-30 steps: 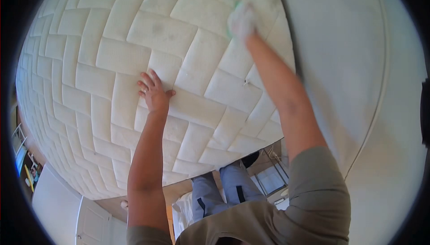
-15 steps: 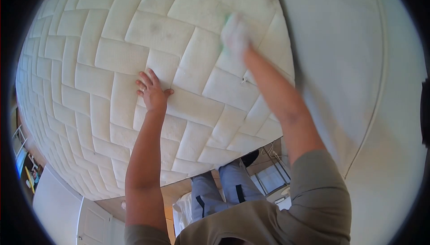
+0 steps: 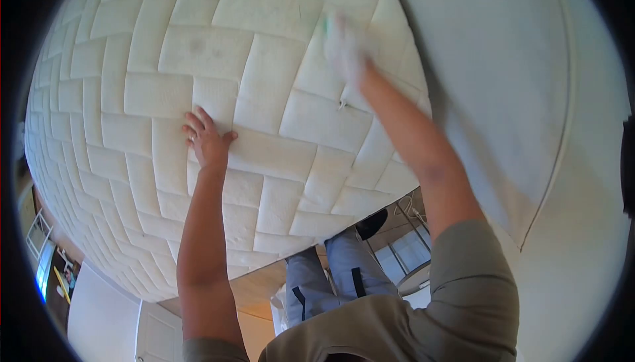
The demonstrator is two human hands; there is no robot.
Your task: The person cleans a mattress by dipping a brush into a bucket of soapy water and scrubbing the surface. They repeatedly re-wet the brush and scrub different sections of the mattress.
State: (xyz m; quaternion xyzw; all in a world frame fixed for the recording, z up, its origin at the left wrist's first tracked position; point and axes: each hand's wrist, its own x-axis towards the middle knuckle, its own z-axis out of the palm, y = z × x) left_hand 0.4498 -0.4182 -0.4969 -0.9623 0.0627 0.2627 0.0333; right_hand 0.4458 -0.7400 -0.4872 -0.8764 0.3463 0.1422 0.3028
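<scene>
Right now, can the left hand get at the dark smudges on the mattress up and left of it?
Probably yes. The left hand lies flat on the mattress, and only bare quilting lies between it and the smudges.

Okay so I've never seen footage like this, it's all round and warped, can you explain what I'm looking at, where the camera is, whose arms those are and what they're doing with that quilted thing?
The camera sits on a person's head and looks forward and down, so both arms reaching out are the wearer's own. The wide lens bends everything into a ball shape; the dark ring is just the lens edge.

The big cream quilted surface is a mattress, apparently stood up in front of the person. The left hand lies flat against it, fingers spread. The right hand is higher up and blurred, pressing what looks like a pale cloth with a greenish edge against the quilting.

At the right is a plain pale panel, perhaps another mattress side. At the bottom you see the wearer's grey trousers and the floor.
</scene>
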